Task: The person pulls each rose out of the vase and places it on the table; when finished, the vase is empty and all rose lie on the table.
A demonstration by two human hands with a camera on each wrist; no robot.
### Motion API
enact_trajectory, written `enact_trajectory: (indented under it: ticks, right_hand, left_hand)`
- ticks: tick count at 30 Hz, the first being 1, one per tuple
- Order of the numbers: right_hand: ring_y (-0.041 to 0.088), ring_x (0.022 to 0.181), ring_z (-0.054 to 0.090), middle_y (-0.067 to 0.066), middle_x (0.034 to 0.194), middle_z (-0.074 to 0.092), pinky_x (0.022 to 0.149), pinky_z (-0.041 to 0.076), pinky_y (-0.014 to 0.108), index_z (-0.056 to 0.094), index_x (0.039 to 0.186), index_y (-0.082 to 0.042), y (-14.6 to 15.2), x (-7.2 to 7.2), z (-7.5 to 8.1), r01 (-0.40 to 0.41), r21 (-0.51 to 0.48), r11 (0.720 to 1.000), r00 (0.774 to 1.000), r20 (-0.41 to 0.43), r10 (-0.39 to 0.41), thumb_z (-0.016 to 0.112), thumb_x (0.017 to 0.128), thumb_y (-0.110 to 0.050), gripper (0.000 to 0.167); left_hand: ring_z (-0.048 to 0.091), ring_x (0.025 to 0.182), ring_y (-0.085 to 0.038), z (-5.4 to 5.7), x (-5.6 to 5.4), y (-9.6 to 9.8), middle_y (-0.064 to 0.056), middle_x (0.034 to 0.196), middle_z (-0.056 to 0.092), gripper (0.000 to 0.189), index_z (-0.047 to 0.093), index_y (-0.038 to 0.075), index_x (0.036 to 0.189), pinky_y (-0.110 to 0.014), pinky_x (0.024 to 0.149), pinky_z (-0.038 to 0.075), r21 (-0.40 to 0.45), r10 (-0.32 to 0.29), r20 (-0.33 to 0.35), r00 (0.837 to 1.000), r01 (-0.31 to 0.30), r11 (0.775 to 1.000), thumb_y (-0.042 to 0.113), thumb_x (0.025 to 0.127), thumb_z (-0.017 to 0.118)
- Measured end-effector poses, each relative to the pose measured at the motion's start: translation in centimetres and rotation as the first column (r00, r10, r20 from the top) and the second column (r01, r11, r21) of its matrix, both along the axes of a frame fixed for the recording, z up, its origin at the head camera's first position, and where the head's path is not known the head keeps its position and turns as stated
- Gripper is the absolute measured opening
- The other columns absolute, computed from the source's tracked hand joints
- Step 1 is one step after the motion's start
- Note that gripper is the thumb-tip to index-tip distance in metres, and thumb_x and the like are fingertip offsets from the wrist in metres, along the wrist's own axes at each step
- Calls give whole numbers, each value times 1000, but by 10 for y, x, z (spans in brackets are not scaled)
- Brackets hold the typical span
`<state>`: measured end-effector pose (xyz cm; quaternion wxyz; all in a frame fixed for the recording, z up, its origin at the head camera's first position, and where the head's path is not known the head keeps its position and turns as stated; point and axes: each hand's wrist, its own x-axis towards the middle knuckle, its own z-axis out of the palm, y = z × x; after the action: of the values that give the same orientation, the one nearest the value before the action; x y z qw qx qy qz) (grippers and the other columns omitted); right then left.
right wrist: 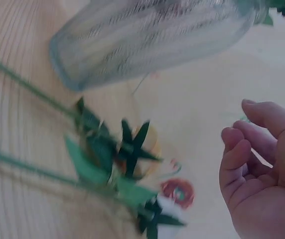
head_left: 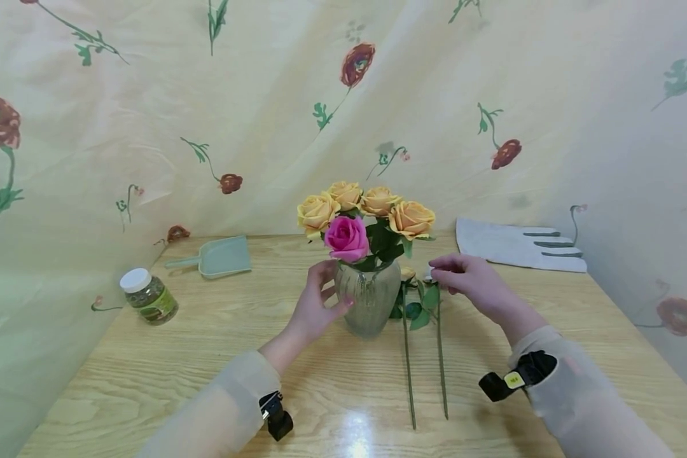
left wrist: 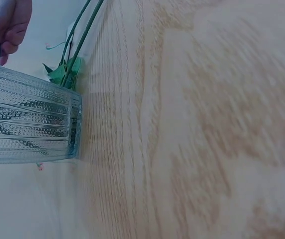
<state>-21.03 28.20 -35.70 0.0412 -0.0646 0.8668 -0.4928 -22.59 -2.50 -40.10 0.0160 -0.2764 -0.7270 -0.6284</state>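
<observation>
A ribbed glass vase [head_left: 368, 305] stands upright on the table, holding several yellow-orange roses [head_left: 411, 220] and one pink rose [head_left: 346, 239]. At its left side my left hand [head_left: 316, 299] holds it, thumb toward the front and fingers around the back. Right of the vase lie two more stemmed roses, a yellow rose [head_left: 408, 273] and a white rose [head_left: 428, 275], their stems pointing toward me. Over the white rose, my right hand [head_left: 464, 280] has loosely bent fingers; the right wrist view shows a gap between thumb and fingertips [right wrist: 236, 149], with nothing in it.
A light green dustpan [head_left: 226, 257] lies at the back left, and a jar with a white lid [head_left: 149, 298] stands near the left edge. At the back right is a pale glove [head_left: 515, 245]. Flower-patterned cloth [head_left: 275, 95] hangs behind the wooden table [head_left: 206, 356].
</observation>
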Motion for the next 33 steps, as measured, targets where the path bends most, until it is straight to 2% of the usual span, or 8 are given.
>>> enact_trajectory:
  ticks: [6, 11, 16, 18, 23, 26, 29, 33]
  right_hand:
    - [16, 104, 55, 15, 127, 52, 84, 50, 30, 50, 130, -4, -20, 10, 18, -42, -126, 991, 995, -95, 30, 57, 93, -32, 47]
    - [22, 110, 56, 20, 127, 51, 85, 51, 27, 46, 132, -2, -37, 17, 29, -87, -174, 981, 989, -136, 64, 60, 93, -25, 48]
    - [27, 111, 53, 17, 128, 51, 81, 51, 25, 45, 132, 0, -50, 23, 36, -44, -128, 991, 982, -188, 19, 61, 92, -24, 50]
    - [23, 107, 55, 15, 124, 52, 78, 51, 24, 47, 129, 0, -55, 25, 38, -3, -149, 989, 979, -203, -27, 61, 92, -24, 46]
    - [11, 84, 55, 3, 97, 57, 67, 48, 23, 59, 108, -12, -70, 27, 40, 78, -311, 947, 949, -268, -166, 62, 91, -14, 17]
    - [10, 82, 53, -2, 91, 55, 67, 47, 21, 60, 100, -21, -78, 27, 41, 97, -401, 911, 938, -269, -219, 61, 89, -9, 16]
    - [12, 87, 52, -2, 94, 55, 73, 48, 20, 60, 108, -14, -86, 26, 44, 130, -450, 883, 939, -229, -255, 62, 89, -9, 20]
    - [15, 93, 50, 1, 100, 55, 78, 48, 22, 53, 124, -1, -96, 25, 46, 145, -490, 859, 946, -187, -266, 63, 89, -11, 38]
  left_hand:
    - [36, 129, -32, 2, 0, 0, -18, 137, 36, 70, 24, 7, 136, -44, 105, 36, -7, -9, 30, 1000, 9, 1000, 7, 82, 69]
    - [36, 129, -31, 3, 0, 1, -17, 138, 36, 71, 24, 7, 137, -44, 105, 37, -6, -6, 45, 999, 6, 1000, 6, 82, 69]
    - [37, 128, -32, 2, 0, 1, -18, 137, 37, 71, 24, 7, 136, -44, 104, 37, -13, -9, 28, 1000, 9, 1000, 6, 82, 69]
    - [37, 128, -32, 2, -1, 1, -17, 137, 37, 70, 24, 7, 136, -44, 104, 37, -14, -7, 28, 1000, 8, 1000, 6, 82, 69]
    - [38, 127, -30, 1, -1, 1, -15, 138, 37, 73, 24, 7, 137, -42, 104, 38, -28, 13, 42, 999, -12, 1000, 8, 81, 71]
    - [38, 126, -27, 0, -2, 0, -12, 137, 37, 77, 24, 9, 137, -41, 104, 38, -43, 24, 59, 998, -22, 999, 10, 78, 74]
    - [38, 126, -24, 0, -2, 0, -9, 136, 38, 80, 25, 12, 137, -40, 104, 38, -56, 35, 73, 997, -31, 998, 12, 77, 77]
    - [39, 125, -23, -1, -4, 0, -8, 135, 39, 80, 26, 13, 136, -39, 104, 39, -65, 42, 68, 997, -38, 997, 14, 76, 78]
